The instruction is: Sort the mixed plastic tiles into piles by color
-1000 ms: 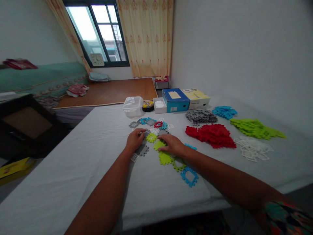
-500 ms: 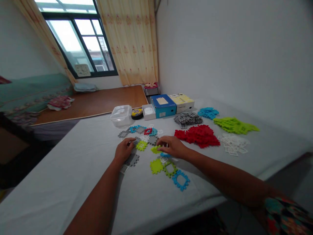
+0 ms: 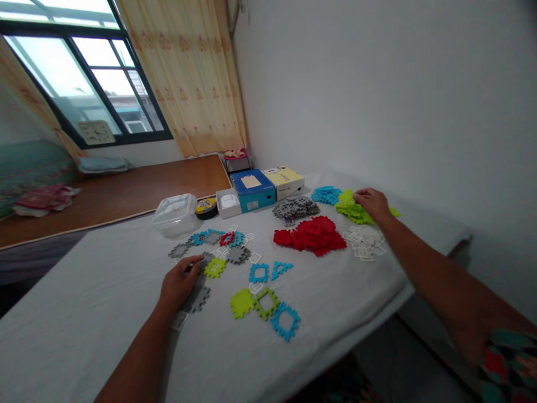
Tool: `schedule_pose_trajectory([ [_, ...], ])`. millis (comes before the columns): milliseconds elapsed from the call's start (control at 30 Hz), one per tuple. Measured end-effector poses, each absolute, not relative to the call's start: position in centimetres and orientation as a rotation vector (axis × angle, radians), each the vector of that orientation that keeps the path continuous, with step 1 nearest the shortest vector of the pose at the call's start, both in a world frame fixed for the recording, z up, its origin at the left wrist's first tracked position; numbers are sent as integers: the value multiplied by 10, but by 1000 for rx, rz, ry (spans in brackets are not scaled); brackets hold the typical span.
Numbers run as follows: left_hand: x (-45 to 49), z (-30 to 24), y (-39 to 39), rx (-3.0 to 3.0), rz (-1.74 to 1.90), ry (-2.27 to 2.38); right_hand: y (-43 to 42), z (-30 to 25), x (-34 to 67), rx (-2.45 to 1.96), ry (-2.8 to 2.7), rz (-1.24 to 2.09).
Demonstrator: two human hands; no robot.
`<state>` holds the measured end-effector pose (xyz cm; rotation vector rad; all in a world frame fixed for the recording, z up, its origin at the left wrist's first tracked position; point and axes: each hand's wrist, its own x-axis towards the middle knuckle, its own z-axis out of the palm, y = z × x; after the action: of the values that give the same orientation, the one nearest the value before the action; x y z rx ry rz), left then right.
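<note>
My left hand [image 3: 181,280] rests at the left of the loose tiles, its fingers curled and pinching the edge of a grey interlocking tile [image 3: 207,258]. A lime green tile [image 3: 215,268] lies beside those fingertips, and a larger grey tile [image 3: 198,299] is partly under the hand. Over at the lime green pile [image 3: 356,212], my right hand [image 3: 372,202] has its fingertips closed on a lime green interlocking tile [image 3: 346,196]. Near the middle lie a blue square frame [image 3: 259,273] and a blue triangular frame [image 3: 280,269].
Piles of red [image 3: 312,235], grey [image 3: 296,209], blue [image 3: 326,195] and white pieces [image 3: 364,242] sit at the right. Along the back stand a clear plastic tub [image 3: 175,215], a round black tin [image 3: 206,209] and a blue box [image 3: 253,190]. Joined green and blue tiles [image 3: 267,304] lie in front.
My right hand has moved from the middle tiles to the lime green pile at the right. The blue frames it covered now show. The view has turned right; my left hand stays by the grey tile.
</note>
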<state>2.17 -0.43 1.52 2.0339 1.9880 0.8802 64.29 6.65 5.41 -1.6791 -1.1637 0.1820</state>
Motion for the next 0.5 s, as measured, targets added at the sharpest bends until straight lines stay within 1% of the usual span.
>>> schedule_pose_trajectory([
  [100,23,18,-5,2022,871,2002,73,47,680,-1903,-1133,-10],
  [267,25,18,-7,2030,882,1992,71,39,694,-2095,-1171,-143],
  [400,23,14,-6,2024,918,2082,67,47,673,-2074,-1140,-251],
  [500,19,11,-3,1996,966,2197,66,63,629,-1932,-1260,-271],
])
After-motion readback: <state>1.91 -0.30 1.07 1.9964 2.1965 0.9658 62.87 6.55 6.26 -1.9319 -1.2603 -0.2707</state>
